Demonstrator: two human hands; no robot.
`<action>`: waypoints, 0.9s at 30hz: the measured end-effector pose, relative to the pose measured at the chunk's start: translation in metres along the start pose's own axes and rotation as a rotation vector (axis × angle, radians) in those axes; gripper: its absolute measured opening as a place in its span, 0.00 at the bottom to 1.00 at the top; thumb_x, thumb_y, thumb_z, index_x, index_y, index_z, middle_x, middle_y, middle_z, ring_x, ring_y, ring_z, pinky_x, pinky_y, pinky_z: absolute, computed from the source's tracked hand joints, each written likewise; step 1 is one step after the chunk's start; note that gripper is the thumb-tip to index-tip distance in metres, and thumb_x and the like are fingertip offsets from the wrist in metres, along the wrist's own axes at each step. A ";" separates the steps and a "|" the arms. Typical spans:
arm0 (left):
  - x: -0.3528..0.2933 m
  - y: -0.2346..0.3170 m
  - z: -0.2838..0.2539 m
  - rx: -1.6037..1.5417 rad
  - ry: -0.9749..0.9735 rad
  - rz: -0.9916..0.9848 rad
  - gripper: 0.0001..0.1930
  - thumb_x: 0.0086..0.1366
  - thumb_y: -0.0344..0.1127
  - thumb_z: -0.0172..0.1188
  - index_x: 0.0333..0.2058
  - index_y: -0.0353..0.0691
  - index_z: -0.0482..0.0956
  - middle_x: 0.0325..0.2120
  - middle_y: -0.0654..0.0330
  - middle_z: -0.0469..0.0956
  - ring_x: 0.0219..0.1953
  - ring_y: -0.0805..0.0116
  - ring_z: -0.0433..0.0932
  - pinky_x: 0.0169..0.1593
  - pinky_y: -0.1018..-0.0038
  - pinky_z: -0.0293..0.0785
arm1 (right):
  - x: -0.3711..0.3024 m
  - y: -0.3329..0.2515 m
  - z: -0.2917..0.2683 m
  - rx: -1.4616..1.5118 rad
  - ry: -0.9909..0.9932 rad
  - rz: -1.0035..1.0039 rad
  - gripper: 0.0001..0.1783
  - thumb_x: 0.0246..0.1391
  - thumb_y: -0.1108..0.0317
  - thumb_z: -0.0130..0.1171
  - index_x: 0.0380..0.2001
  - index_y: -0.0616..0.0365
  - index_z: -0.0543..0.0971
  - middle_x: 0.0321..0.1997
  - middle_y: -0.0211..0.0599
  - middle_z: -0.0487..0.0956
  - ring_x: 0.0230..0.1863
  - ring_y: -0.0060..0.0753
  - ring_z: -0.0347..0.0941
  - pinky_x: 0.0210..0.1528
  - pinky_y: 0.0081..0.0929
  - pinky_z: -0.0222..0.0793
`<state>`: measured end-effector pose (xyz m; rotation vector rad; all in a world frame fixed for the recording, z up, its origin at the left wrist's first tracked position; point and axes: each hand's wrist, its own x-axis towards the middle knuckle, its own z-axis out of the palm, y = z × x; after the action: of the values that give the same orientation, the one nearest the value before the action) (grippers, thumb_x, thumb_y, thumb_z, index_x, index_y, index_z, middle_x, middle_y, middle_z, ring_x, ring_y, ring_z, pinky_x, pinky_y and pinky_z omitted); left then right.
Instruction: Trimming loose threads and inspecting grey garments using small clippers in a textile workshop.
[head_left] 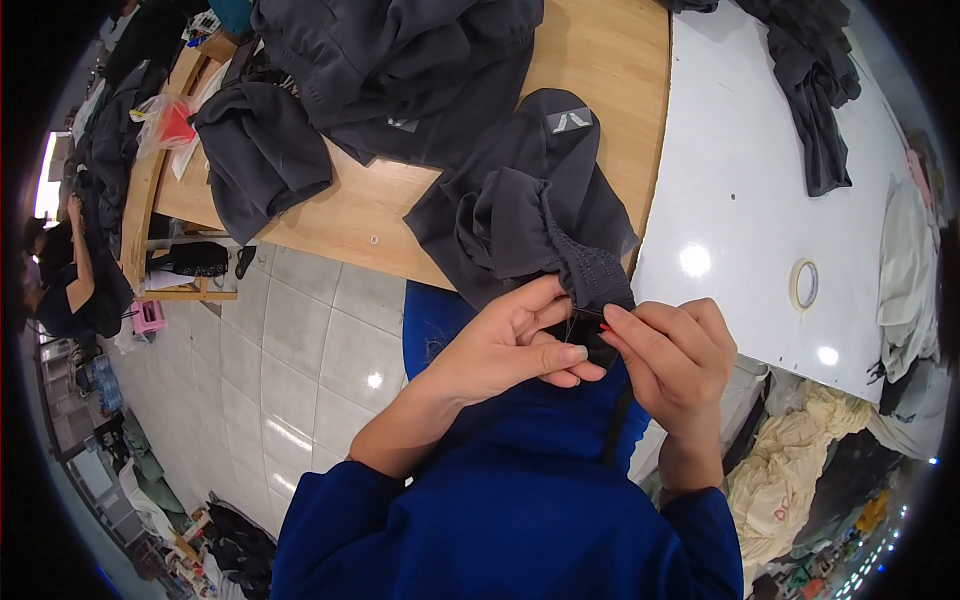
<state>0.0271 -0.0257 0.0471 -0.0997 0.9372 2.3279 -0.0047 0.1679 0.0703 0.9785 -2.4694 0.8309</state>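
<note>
A dark grey garment (510,225) hangs over the near edge of the wooden table, its gathered elastic band (585,270) bunched toward me. My left hand (515,340) is closed at the lower end of the band, fingers partly behind the cloth and thumb stretched across the front. Fine dark threads show beside its fingers. My right hand (680,355) pinches at the band's edge, close to the left fingertips. A small red piece (604,327) shows between its fingers; most of it is hidden, so its kind cannot be made out. A shiny patch (570,121) marks the garment.
More dark grey garments (400,60) are heaped on the wooden table (610,60). The adjoining white table (730,240) holds a tape roll (803,284) and dark cloth (815,120). Cream fabric (790,470) is piled below it. Another person (75,265) is at far left.
</note>
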 end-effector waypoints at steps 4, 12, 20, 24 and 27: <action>0.002 -0.001 0.002 0.021 0.012 0.054 0.26 0.63 0.25 0.50 0.59 0.31 0.54 0.52 0.50 0.67 0.38 0.66 0.80 0.37 0.85 0.77 | -0.003 0.003 -0.004 0.129 0.006 0.074 0.20 0.28 0.70 0.70 0.33 0.50 0.82 0.27 0.25 0.75 0.24 0.26 0.64 0.23 0.20 0.60; 0.002 -0.015 -0.009 0.087 0.191 0.119 0.15 0.69 0.38 0.44 0.42 0.31 0.72 0.32 0.57 0.78 0.27 0.73 0.80 0.28 0.85 0.73 | -0.004 0.005 -0.008 0.218 0.027 0.241 0.21 0.29 0.71 0.70 0.34 0.53 0.82 0.28 0.30 0.77 0.27 0.28 0.69 0.27 0.22 0.63; 0.001 -0.010 -0.004 0.118 0.235 0.145 0.17 0.69 0.40 0.44 0.36 0.31 0.75 0.26 0.59 0.77 0.22 0.74 0.79 0.23 0.86 0.69 | 0.001 0.007 -0.005 0.153 -0.021 0.175 0.20 0.30 0.68 0.69 0.35 0.48 0.82 0.32 0.26 0.76 0.32 0.29 0.66 0.35 0.24 0.61; 0.001 -0.009 -0.002 0.155 0.253 0.120 0.17 0.69 0.40 0.45 0.37 0.30 0.75 0.23 0.61 0.77 0.20 0.76 0.77 0.22 0.87 0.66 | 0.003 0.004 -0.002 0.090 0.015 0.175 0.20 0.30 0.68 0.68 0.34 0.47 0.82 0.32 0.25 0.75 0.33 0.30 0.65 0.35 0.24 0.61; 0.001 -0.008 -0.002 0.181 0.273 0.101 0.17 0.69 0.40 0.45 0.37 0.30 0.75 0.22 0.63 0.76 0.19 0.78 0.76 0.21 0.88 0.64 | 0.006 0.003 -0.002 0.102 -0.010 0.184 0.20 0.30 0.68 0.68 0.34 0.47 0.82 0.32 0.24 0.75 0.33 0.30 0.65 0.35 0.25 0.61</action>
<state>0.0309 -0.0218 0.0408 -0.3074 1.3110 2.3471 -0.0109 0.1680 0.0738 0.7982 -2.5761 1.0209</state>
